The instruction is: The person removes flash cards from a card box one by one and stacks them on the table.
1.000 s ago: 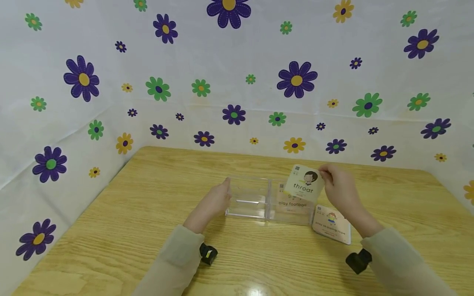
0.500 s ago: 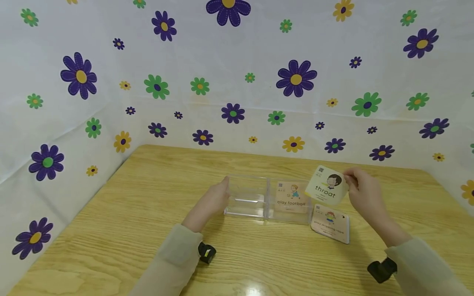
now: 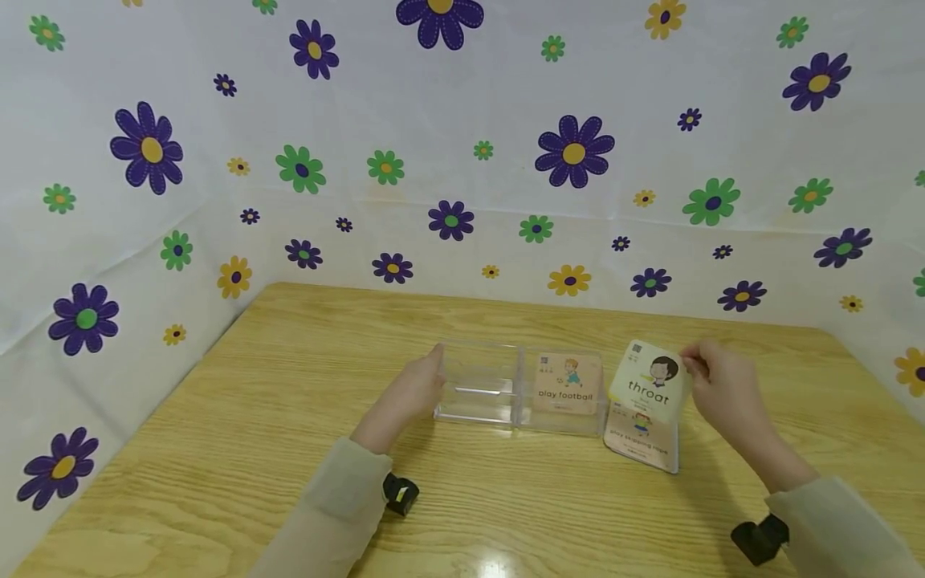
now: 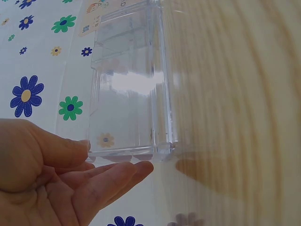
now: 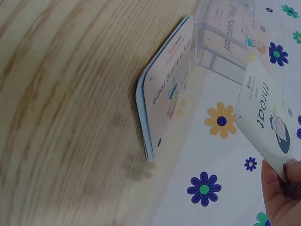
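Observation:
My right hand pinches the edge of a pale yellow flashcard marked "throat", with a drawn head on it. This card is held tilted over a small stack of flashcards, whose top one reads "play skipping rope". A clear plastic box with two compartments stands left of the stack. In its right compartment is a pink "play football" card; no card shows in the left one. My left hand grips the box's left end, thumb on top and fingers beneath.
The wooden table reaches back to a white cloth printed with flowers, which also runs along the left side. Black wrist cameras sit by both sleeves.
The right hand has carried the "throat" card right and down, from over the box to over the stack, uncovering the "play football" card. The left hand has kept its hold on the box.

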The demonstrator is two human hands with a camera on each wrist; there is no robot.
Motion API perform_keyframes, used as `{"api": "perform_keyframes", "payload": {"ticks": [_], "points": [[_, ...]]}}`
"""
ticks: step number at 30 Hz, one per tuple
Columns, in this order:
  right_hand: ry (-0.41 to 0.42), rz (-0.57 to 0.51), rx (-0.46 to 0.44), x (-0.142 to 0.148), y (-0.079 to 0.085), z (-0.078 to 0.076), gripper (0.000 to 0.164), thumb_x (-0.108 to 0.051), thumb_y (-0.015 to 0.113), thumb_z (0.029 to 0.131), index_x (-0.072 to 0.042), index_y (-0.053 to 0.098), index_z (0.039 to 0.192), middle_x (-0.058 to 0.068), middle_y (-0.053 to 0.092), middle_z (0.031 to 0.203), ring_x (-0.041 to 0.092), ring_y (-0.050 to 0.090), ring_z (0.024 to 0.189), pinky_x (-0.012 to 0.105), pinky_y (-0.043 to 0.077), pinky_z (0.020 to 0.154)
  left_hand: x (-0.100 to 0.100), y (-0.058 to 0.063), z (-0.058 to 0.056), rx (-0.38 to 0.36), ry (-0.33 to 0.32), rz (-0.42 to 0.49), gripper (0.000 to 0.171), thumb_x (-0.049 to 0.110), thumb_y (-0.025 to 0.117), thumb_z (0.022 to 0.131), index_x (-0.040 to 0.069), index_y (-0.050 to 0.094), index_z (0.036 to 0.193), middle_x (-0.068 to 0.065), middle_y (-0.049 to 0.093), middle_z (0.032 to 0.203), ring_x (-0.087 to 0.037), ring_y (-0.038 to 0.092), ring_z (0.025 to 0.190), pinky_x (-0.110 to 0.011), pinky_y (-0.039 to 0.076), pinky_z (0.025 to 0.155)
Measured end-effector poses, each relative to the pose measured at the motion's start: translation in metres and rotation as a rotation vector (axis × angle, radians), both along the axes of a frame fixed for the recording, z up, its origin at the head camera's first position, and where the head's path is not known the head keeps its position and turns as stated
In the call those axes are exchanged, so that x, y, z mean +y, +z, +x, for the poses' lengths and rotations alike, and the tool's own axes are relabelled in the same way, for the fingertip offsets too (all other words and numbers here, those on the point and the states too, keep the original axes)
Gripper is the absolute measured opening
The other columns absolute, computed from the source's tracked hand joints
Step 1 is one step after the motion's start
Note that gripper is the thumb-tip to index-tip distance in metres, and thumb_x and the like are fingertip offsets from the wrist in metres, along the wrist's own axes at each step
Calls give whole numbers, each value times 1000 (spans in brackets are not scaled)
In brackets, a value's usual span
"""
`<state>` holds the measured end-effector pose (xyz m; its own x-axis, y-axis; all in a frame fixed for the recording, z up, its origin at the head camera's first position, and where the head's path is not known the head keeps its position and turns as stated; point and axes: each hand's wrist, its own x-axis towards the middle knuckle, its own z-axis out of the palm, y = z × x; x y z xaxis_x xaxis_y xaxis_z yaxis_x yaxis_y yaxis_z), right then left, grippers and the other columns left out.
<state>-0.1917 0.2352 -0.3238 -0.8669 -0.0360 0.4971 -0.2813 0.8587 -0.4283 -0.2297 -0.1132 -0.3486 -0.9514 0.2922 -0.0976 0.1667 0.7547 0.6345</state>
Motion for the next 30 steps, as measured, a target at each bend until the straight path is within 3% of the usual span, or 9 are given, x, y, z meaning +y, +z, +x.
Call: {"api": "perform_keyframes", "payload": {"ticks": [10,23,30], "points": [[49,88,-211,5,-9,0,10,8,47,84,10,57,85,19,58,75,22,50,60,32,41,50,-1,2,4,-2,-6,13,51,4,37,94,-7,13,138,1,36,49,-8,28,38,-19,30,41],[72,105,-353,4,-22,-3,11,8,47,84,8,57,82,14,58,73,20,47,60,31,40,50,0,0,2,-6,-4,16,50,5,35,95,-7,13,138,1,36,52,-8,28,39,-20,32,43],[34,139,-426,2,-22,-4,12,6,48,83,9,59,83,15,59,75,22,50,64,32,43,54,0,0,1,-2,7,-2,50,5,36,95,-8,13,138,-2,40,56,-8,28,40,-23,34,46]]}}
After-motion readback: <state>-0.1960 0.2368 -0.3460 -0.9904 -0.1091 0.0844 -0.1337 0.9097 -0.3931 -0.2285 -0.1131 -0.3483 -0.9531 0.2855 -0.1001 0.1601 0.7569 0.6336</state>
